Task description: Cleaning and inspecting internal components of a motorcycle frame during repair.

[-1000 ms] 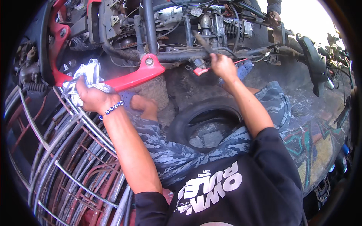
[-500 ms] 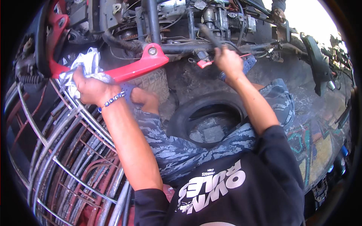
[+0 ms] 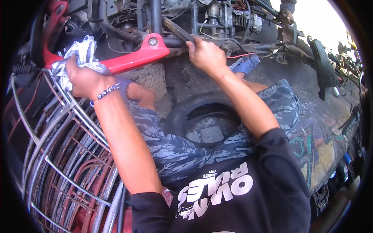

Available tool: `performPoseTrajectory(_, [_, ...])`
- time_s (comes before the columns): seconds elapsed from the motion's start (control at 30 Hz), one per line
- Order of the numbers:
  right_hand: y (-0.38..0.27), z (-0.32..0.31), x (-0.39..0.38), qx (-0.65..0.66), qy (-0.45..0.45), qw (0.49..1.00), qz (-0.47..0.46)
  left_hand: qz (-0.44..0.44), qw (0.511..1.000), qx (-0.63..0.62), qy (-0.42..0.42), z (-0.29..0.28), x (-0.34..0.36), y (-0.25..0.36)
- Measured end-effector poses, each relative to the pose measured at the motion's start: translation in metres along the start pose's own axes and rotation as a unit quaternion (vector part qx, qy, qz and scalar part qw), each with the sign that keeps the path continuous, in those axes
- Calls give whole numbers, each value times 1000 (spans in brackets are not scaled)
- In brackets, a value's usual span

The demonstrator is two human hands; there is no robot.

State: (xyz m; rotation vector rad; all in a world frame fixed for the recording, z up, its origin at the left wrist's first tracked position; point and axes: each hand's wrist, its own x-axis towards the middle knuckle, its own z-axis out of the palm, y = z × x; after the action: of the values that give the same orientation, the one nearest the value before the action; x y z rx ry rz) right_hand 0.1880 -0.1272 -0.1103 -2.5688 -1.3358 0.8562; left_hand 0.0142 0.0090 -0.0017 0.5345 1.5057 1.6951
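At the far left, a wire rack of curved metal rods fills the lower corner. Above it the left hand is closed around a crumpled grey rag, pressing it against a red frame arm. An old tyre lies on the floor between the knees. The right hand grips a dark metal bar under the engine.

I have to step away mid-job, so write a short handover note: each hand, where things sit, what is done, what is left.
Left hand: closed on a grey rag, pressed against the red frame arm.
Right hand: grip closed on a dark bar under the vehicle's engine.
A black tyre lies flat between the knees; wire racks lie to the left.
Done: cannot tell how much of the red arm is wiped.
Left: probably the rest of that arm.
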Motion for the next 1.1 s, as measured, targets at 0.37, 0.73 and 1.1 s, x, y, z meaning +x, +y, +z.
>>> performPoseTrajectory(0.37, [23, 2, 8, 12, -34, 999, 15, 19, 999, 26, -12, -1, 3, -6])
performPoseTrajectory(0.73, [11, -4, -5, -1, -45, 999, 11, 4, 997, 23, -70, -6, 8, -5])
performPoseTrajectory(1.1, [39, -14, 6, 68, -68, 994, 59, 7, 998, 31, -56, -7, 11, -9])
